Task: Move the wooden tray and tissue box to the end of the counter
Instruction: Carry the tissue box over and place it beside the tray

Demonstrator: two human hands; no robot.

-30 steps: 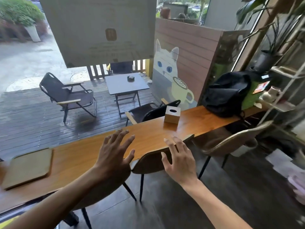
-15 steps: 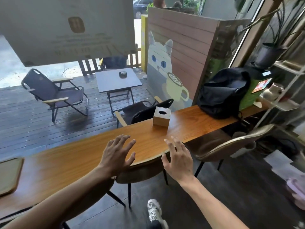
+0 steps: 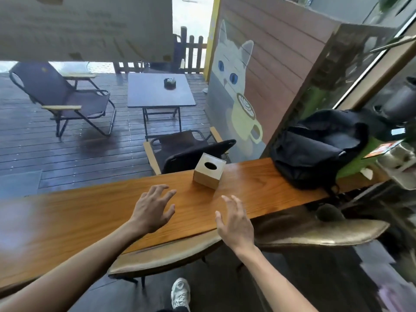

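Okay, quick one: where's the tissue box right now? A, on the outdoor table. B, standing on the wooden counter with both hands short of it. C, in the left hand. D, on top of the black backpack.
B: the tissue box stands on the counter, with the open left hand and right hand both short of it, touching nothing.

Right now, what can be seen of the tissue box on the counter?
The tissue box is a light wood-look cube with a dark oval opening in its top; no tissue shows. It stands upright, turned corner-on to the camera, on the wooden counter near the far edge. Nothing else touches it: both open hands hover short of it, and the black backpack lies apart to its right.
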